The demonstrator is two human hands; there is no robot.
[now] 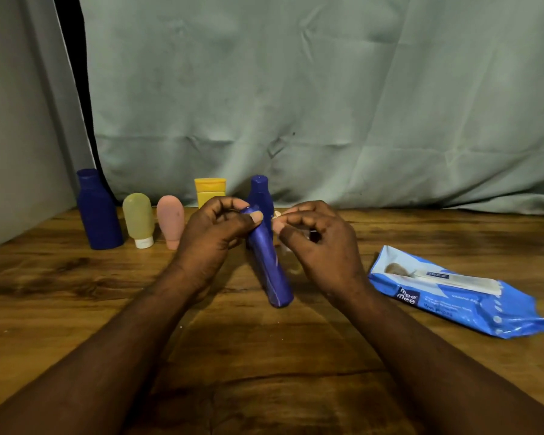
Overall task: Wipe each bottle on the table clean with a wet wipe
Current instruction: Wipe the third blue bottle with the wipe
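Your left hand (214,233) grips the slim bottle (272,271) near its cap end, fingers (257,216) and thumb curled round it. The body slants down toward you over the middle of the bench (76,293); whether its lower end touches the wood cannot be told from here. Your right hand (318,243) sits just beside the cap end, fingers curled in and thumb close to forefinger. Something pale shows at the tips, perhaps the wipe, but it is too blurred to say whether they pinch it or hold nothing. The bottle looks like glossy plastic, light and fairly stiff, likely to give a little under a squeeze. Once wet it will probably turn slippery, so a grip at one narrow end may let it twist or slide out. It seems wiser to hold it round the middle or base while you wipe the cap, then swap ends. Five more stand along the back: a big dark bottle (98,211), a green tube (138,219), a pink tube (170,221), a yellow bottle (210,189) and a blue bottle (259,189) partly behind your left hand. The two tubes stand on their caps and look soft and tippy, so take them by the body. The wipes pack (453,293) lies flap open at your right, well apart from the row.
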